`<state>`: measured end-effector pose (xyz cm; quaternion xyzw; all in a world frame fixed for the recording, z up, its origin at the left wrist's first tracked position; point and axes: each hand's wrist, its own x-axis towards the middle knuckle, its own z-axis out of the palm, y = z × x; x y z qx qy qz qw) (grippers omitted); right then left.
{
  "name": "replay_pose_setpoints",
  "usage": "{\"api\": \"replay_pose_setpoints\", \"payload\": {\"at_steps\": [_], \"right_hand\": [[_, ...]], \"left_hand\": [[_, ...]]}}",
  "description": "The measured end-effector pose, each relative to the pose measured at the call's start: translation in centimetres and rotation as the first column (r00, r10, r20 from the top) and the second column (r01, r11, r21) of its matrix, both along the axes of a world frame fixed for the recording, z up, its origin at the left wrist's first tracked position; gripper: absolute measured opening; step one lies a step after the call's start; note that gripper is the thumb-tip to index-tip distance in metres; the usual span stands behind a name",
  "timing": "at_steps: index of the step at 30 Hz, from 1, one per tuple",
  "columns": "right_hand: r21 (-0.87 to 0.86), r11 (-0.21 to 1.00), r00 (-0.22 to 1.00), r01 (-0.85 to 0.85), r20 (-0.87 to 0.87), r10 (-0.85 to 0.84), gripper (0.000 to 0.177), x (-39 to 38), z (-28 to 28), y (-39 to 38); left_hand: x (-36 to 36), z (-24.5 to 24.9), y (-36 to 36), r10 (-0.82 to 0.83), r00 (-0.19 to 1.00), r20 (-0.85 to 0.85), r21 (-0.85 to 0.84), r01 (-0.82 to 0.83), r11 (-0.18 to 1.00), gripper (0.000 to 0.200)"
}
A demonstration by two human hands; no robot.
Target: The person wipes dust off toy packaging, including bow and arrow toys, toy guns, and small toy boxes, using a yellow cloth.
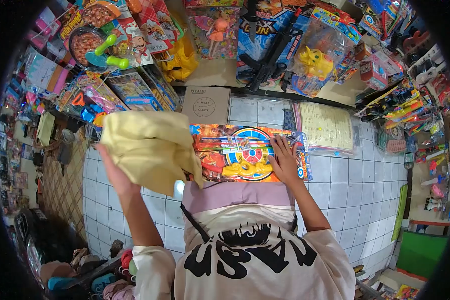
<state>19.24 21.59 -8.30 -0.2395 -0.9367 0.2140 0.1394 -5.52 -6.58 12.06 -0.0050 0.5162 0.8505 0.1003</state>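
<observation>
A yellow cloth (pixel 147 145) is held up by my left hand (pixel 116 172), whose fingers are partly hidden behind it. The cloth hangs in loose folds and its right edge overlaps the left end of a flat toy package. That package (pixel 217 167) shows a round target, a yellow and red toy bow and thin sticks under clear plastic. It lies above my lap. On its right part my right hand (pixel 285 159) rests flat, fingers spread, near the target's edge.
Beyond the package stands a brown wall clock box (pixel 206 105). A stack of plastic-wrapped printed sheets (pixel 327 127) lies to the right on the tiled floor (pixel 355 185). Packaged toys, including a black toy gun (pixel 272 55), line the far side. Footwear (pixel 60 272) sits at lower left.
</observation>
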Motion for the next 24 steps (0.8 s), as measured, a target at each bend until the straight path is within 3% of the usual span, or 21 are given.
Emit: {"api": "replay_pose_setpoints", "payload": {"at_steps": [5, 6, 8, 11, 14, 18, 19, 20, 21, 22, 24], "right_hand": [[-0.014, 0.999, 0.999, -0.033, -0.011, 0.033, 0.059, -0.2, 0.1, 0.2], [-0.014, 0.999, 0.999, -0.034, -0.003, 0.034, 0.059, -0.1, 0.1, 0.3], [-0.012, 0.999, 0.999, -0.034, 0.011, 0.035, 0.059, -0.1, 0.0, 0.3], [-0.016, 0.999, 0.999, -0.034, 0.028, 0.035, 0.057, -0.1, 0.5, 0.1], [-0.007, 0.999, 0.999, -0.033, 0.020, 0.033, 0.056, -0.1, 0.5, 0.0], [0.000, 0.999, 0.999, -0.032, 0.005, 0.032, 0.058, -0.3, 0.3, 0.0], [-0.002, 1.000, 0.999, -0.031, 0.008, 0.031, 0.058, -0.3, 0.3, 0.0], [-0.002, 1.000, 0.999, -0.030, 0.011, 0.030, 0.058, -0.4, 0.3, 0.0], [0.003, 1.000, 1.000, -0.029, 0.010, 0.029, 0.058, -0.4, 0.2, 0.0], [0.008, 1.000, 1.000, -0.028, 0.009, 0.028, 0.058, -0.4, 0.2, -0.1], [0.028, 0.999, 1.000, -0.018, 0.015, 0.017, 0.058, -0.5, 0.3, -0.1]], "left_hand": [[0.4, 3.8, -5.0, 0.402, 0.901, -0.162, 0.155, -0.379, 0.912, 0.061], [0.4, 4.6, -6.1, 0.416, 0.893, -0.172, 0.262, -0.366, 0.893, 0.060], [0.6, 6.0, -7.2, 0.597, 0.742, -0.307, 0.270, -0.533, 0.802, 0.059], [1.0, 7.1, -9.6, 0.649, 0.630, -0.426, 0.285, -0.587, 0.757, 0.060], [1.8, 7.2, -9.4, 0.640, 0.636, -0.432, 0.271, -0.585, 0.764, 0.062], [2.4, 3.0, -5.8, 0.493, 0.802, -0.339, -0.042, -0.536, 0.843, 0.074], [2.1, 1.5, -4.9, 0.473, 0.880, -0.051, 0.004, -0.473, 0.881, 0.069], [1.7, -1.4, -4.6, 0.335, 0.917, -0.218, -0.271, -0.387, 0.881, 0.062], [0.5, -4.3, -5.0, 0.127, 0.971, -0.204, -0.491, -0.214, 0.845, 0.063], [0.4, -5.9, -3.8, -0.064, 0.949, -0.310, -0.552, -0.125, 0.824, 0.059], [1.5, -7.9, 1.5, -0.441, 0.777, -0.450, -0.690, 0.010, 0.724, 0.054]]}}
